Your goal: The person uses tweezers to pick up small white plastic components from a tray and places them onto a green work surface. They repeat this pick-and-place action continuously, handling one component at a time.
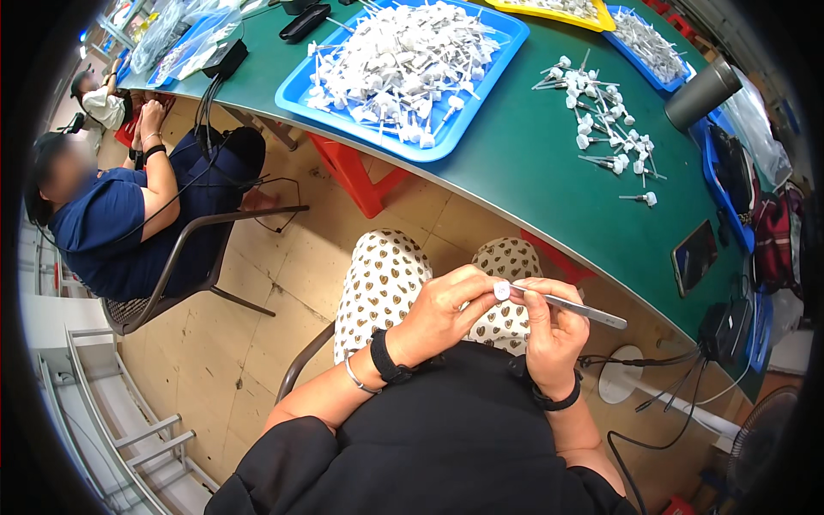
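Observation:
Above my lap, my left hand (451,307) pinches a small white plastic part (501,290) between thumb and fingertips. My right hand (554,326) grips a pair of metal tweezers (584,310), whose narrow end meets the white part. The broad end of the tweezers sticks out to the right past my fingers. On the table ahead, a blue tray (296,105) carries a high heap of white plastic pieces with thin metal shafts (403,60). More such pieces (592,112) lie loose on the green tabletop to the right of the tray.
The green table (515,163) curves across the front. Toward its right stand a grey cylinder (704,93), a phone (694,257) and a black box with cables (725,329). A yellow tray (558,12) sits far back. At left, a person (129,202) sits on a chair.

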A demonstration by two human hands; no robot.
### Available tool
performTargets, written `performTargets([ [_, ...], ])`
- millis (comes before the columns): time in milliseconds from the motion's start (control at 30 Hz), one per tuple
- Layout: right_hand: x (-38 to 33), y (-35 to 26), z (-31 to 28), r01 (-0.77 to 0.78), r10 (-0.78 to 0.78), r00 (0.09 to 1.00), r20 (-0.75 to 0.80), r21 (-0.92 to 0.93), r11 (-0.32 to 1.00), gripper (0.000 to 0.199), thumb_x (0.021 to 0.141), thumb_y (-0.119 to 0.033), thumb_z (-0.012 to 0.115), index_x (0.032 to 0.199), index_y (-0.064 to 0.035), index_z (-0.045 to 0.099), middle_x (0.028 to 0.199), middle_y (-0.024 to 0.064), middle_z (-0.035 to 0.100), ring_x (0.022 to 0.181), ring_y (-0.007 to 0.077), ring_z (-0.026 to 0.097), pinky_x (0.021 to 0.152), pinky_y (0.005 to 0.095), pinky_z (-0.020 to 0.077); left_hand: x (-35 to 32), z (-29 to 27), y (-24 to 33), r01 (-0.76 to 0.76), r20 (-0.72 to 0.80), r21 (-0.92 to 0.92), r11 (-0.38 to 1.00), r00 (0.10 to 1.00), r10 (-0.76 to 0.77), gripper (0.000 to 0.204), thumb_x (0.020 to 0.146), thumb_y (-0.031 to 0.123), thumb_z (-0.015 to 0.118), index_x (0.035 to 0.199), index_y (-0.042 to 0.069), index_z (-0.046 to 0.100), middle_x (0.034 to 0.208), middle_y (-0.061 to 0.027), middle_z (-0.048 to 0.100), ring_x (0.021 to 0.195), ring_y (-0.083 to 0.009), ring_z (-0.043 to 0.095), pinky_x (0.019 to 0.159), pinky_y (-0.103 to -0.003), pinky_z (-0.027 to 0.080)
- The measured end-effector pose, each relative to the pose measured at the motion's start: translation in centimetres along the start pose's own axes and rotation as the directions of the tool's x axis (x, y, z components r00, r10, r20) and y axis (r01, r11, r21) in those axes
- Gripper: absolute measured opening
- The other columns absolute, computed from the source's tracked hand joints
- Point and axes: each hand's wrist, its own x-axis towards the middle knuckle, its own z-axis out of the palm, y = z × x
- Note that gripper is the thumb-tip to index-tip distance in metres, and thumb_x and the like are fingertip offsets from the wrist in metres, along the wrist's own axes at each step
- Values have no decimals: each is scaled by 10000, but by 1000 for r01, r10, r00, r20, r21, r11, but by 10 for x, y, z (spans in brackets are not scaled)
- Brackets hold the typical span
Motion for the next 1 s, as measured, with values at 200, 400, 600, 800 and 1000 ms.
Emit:
performTargets([
  [200, 1, -1, -2, 33, -31, 999, 23, -82, 996, 64, 962, 35, 628, 1024, 51, 634, 975, 127, 702, 848, 176, 708, 728, 281, 583, -1, 2, -1, -18, -19, 1, 1000, 1000, 18, 230, 870, 9, 731, 1097, 41, 714, 882, -87, 670, 744, -232, 663, 641, -327, 537],
  [400, 4, -4, -8, 69, -40, 992, 117, -255, 964, 68, 938, 38, 653, 1006, 36, 652, 938, 125, 704, 791, 173, 701, 701, 284, 571, -2, 4, 1, -11, -23, -10, 1000, 1000, 11, 233, 867, -15, 722, 1094, 39, 716, 894, -88, 674, 751, -237, 671, 655, -328, 544],
  [600, 8, -16, -13, -131, 157, 974, 160, -165, 978, 70, 957, 25, 640, 1025, 40, 651, 948, 110, 705, 842, 165, 708, 728, 272, 577, -5, 3, -3, -8, -3, -59, 998, 1000, 7, 207, 875, -23, 708, 1077, 25, 714, 896, -91, 671, 755, -232, 672, 661, -319, 545],
  [800, -7, -6, -3, -52, 51, 999, 15, 3, 999, 146, 952, -5, 671, 1086, 43, 637, 1046, 137, 698, 926, 190, 700, 774, 286, 572, -1, 2, -4, 53, 9, -144, 988, 999, -53, 173, 893, -8, 700, 1064, 13, 712, 876, -90, 667, 748, -211, 669, 646, -313, 537],
  [1000, -1, -1, -6, 136, -117, 989, 93, -224, 965, 111, 927, 4, 693, 1028, 38, 661, 993, 152, 711, 865, 216, 699, 747, 307, 566, -3, 2, -5, 74, 17, -168, 983, 997, -72, 148, 904, 3, 696, 1051, 7, 714, 871, -91, 669, 749, -202, 677, 643, -311, 540],
])
